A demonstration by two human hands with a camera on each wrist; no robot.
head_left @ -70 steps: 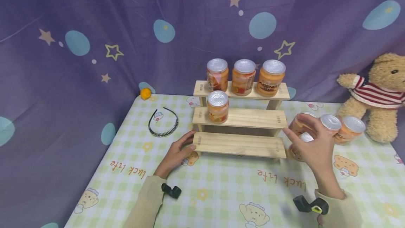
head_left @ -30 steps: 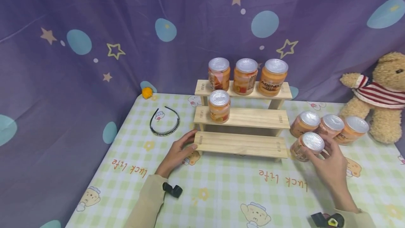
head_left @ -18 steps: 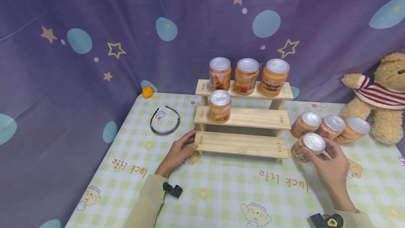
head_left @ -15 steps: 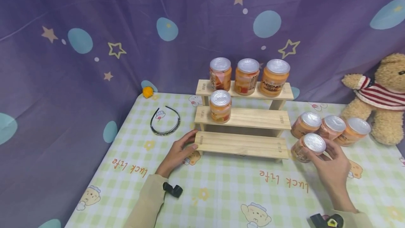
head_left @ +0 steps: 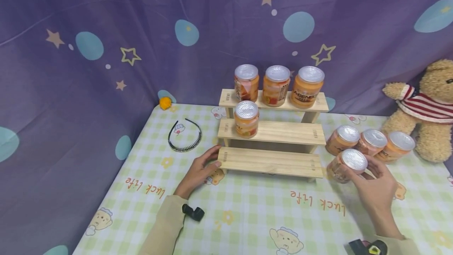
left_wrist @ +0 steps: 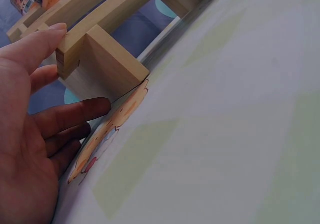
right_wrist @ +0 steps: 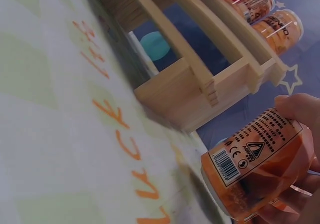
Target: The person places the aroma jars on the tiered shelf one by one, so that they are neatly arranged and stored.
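Orange jars (head_left: 246,124) wear silver lids (head_left: 246,109), and the stepped stand (head_left: 283,131) is pale wood-yellow. The cloth (head_left: 256,207) is checked light green and white, with orange lettering. The curtain (head_left: 226,7) is purple, patterned with pale blue ovals and stars. The tan bear (head_left: 433,143) has a red-and-white striped shirt (head_left: 429,106); the headband (head_left: 186,148) is black, the sleeves (head_left: 163,221) beige.

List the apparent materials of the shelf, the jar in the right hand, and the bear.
Shelf: pale wood, matte and seemingly unpainted, judging by its grain.
Jar in the right hand: plastic or glass under glossy print; its silvery, shiny lid suggests foil or metal.
Bear: fuzzy plush, by its curly pile; its striped top looks like soft fabric.
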